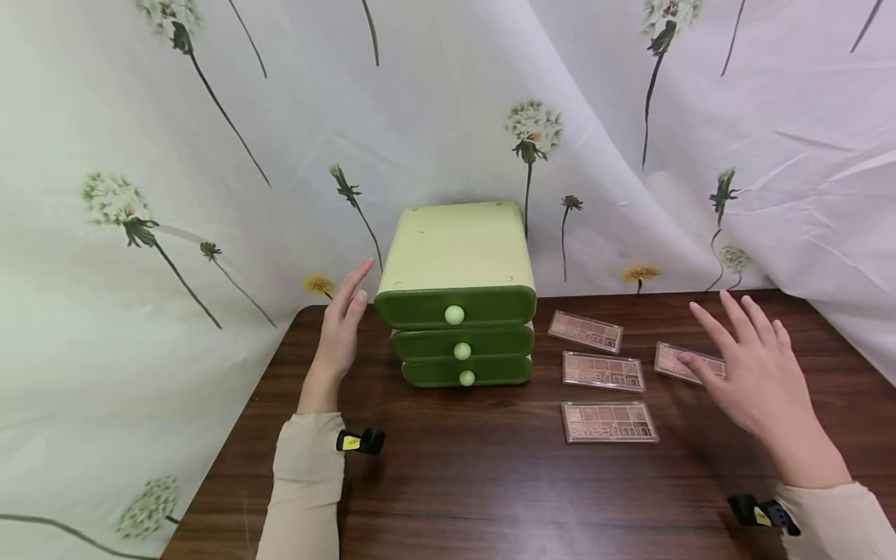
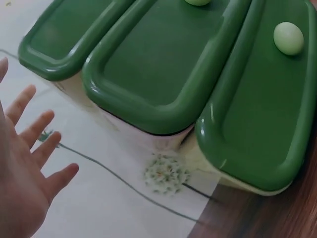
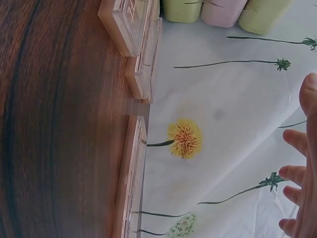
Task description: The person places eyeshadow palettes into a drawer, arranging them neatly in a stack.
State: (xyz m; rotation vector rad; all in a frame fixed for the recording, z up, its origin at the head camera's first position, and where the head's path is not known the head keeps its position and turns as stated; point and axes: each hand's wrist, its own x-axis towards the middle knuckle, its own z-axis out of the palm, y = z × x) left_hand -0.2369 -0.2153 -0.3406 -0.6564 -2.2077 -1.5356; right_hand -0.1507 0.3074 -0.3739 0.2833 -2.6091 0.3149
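A small chest of three drawers (image 1: 458, 249) has a cream top, dark green fronts and pale round knobs; all three drawers look closed. Just left of it my left hand (image 1: 340, 330) hovers with straight fingers, apart from its side; the left wrist view shows the same spread hand (image 2: 25, 168) beside the green drawer fronts (image 2: 148, 64). On the right my right hand (image 1: 759, 373) hangs with spread fingers above an eyeshadow palette (image 1: 675, 362), partly hiding it. Three more palettes lie in a column: far (image 1: 586, 332), middle (image 1: 603, 371) and near (image 1: 609, 422). Neither hand holds anything.
A dark brown wooden table (image 1: 448, 482) bears everything. Behind it and to the left hangs a white cloth (image 1: 434, 117) printed with dandelions. Each sleeve carries a black strap-on camera, such as the left one (image 1: 360, 442).
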